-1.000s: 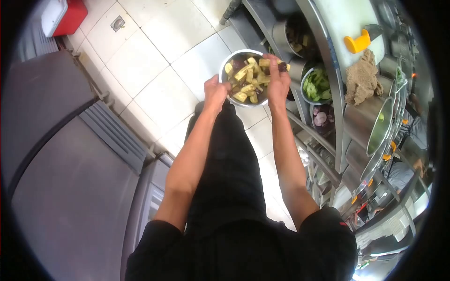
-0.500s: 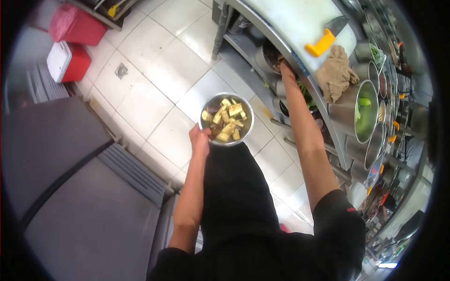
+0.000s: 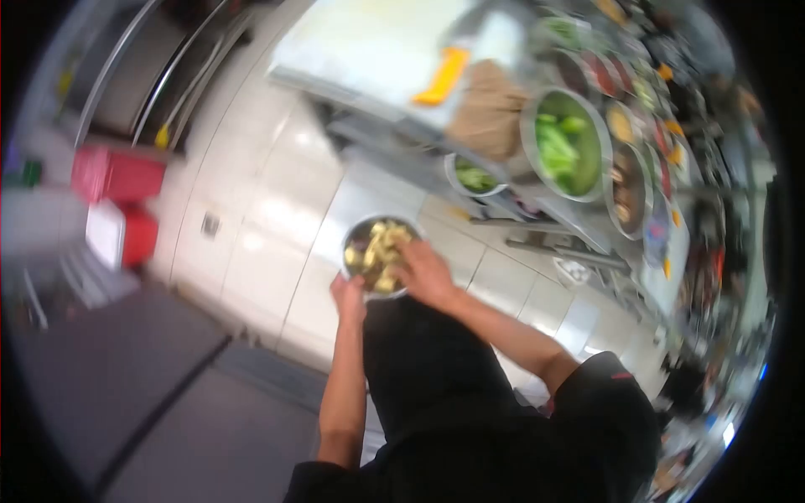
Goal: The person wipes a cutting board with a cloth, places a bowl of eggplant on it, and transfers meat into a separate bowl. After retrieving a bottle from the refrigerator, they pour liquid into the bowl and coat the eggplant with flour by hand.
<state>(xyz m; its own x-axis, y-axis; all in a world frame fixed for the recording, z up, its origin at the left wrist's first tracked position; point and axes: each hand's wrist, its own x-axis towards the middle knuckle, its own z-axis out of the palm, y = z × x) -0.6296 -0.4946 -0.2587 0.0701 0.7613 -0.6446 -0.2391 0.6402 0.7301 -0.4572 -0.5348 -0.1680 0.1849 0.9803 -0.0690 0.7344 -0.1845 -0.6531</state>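
A round metal bowl (image 3: 345, 250) is held low in front of my legs, over the tiled floor. My left hand (image 3: 349, 295) grips its near-left rim, fingers closed on the edge. Inside lie several cut pieces of what looks like eggplant (image 3: 377, 243), pale yellow with some dark skin. My right hand (image 3: 423, 272) is at the right side of the bowl, its fingers reaching over the rim onto the pieces. Blur and the overlap hide whether those fingers pinch anything.
A counter to the right carries a white cutting board (image 3: 360, 42), a yellow-handled knife (image 3: 443, 77), a brown cloth (image 3: 489, 109) and a deep pot of green vegetables (image 3: 558, 151). A smaller pot of greens (image 3: 475, 178) sits on the shelf below. Grey cabinets (image 3: 126, 369) stand left.
My right hand has left the shelf under the counter and come to the bowl. My left hand still holds the rim. The view has turned, shifting the counter leftward.
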